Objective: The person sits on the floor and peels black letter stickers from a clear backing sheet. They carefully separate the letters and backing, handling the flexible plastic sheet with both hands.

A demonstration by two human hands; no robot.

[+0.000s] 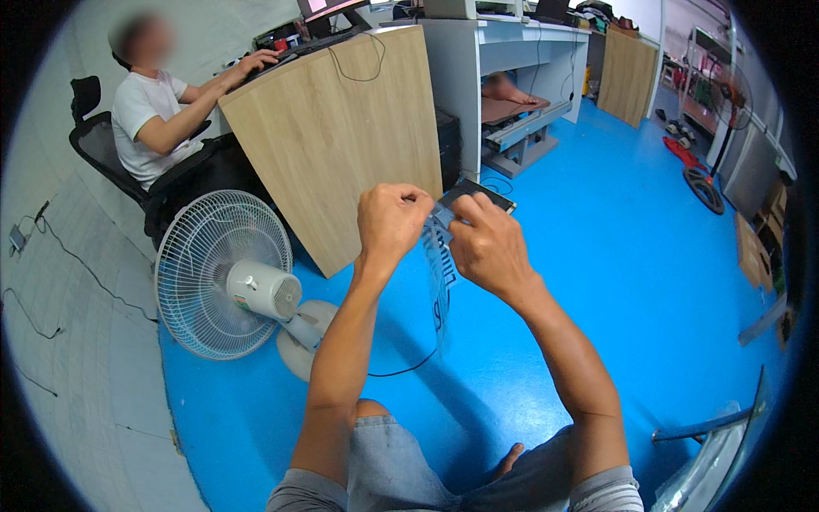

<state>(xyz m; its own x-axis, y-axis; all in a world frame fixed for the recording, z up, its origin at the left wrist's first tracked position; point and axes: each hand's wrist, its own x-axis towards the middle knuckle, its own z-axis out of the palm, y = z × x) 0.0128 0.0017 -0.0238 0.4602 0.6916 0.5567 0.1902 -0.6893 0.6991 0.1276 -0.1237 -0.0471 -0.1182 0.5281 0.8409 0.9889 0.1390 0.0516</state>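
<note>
Pinching a clear strip between two raised hands

Both forearms rise from the near edge and angle inward, elbows bent, over the blue floor [580, 299]. Left hand [391, 224] curled, thumb and index finger meeting at the strip's upper end. Right hand [490, 247] just beside it, knuckles up, wrist bent inward, fingers folded down and closed on the same upper end. Both grips read as closed pinches; exact contact points of the fingertips are masked by the hands' own knuckles.

Strip is see-through plastic film [439, 277] with dark printing. It hangs from the gap between the hands, below both grips, its lower end fading against the floor; where it ends is hard to make out. A dark flat piece [474, 194] shows on the far side of the right hand, partly covered by it; cannot tell whether it is held or lies beyond.

To the left, a floor fan [264, 286], its base partly behind the left forearm. Lower right, a chair-like frame [704, 427] cut by the lens rim.
</note>
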